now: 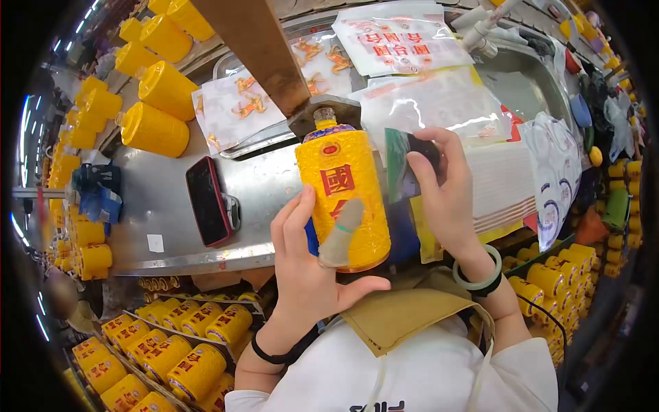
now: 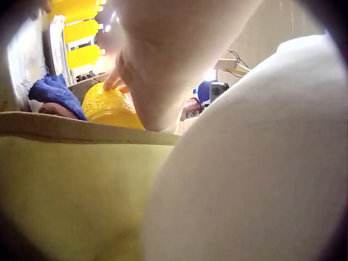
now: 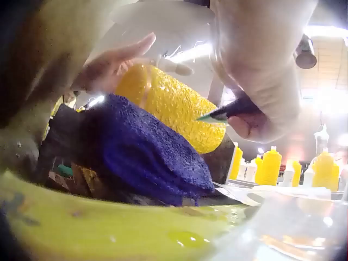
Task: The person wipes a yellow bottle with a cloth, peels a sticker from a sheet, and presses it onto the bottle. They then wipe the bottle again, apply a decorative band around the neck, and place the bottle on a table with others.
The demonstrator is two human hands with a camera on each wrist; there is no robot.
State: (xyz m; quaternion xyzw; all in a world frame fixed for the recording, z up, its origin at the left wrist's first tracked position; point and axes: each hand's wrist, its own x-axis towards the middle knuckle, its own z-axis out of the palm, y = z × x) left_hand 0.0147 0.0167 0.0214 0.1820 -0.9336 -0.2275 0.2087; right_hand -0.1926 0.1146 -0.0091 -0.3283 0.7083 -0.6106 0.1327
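A yellow textured bottle [image 1: 371,223] with red characters lies on a support, its clear neck pointing away from the person. My left hand [image 1: 298,271] rests against its near left side, fingers extended and thumb spread; one finger wears a pale finger cot [image 1: 338,240]. In the right wrist view the bottle [image 3: 179,109] slants above a bunched blue cloth [image 3: 147,147]. Just right of the bottle, my right hand [image 1: 449,196] pinches a scraper with a translucent green blade [image 1: 397,165] and a dark grip. The blade stands close beside the bottle, its edge toward it.
A phone [image 1: 208,202] lies on the metal table at left. Decal sheets [image 1: 244,113] and plastic-wrapped sheets [image 1: 425,103] are spread behind the bottle. A wooden post [image 1: 250,48] rises in front. Yellow bottles [image 1: 161,127] stand at back left; crates of them sit below.
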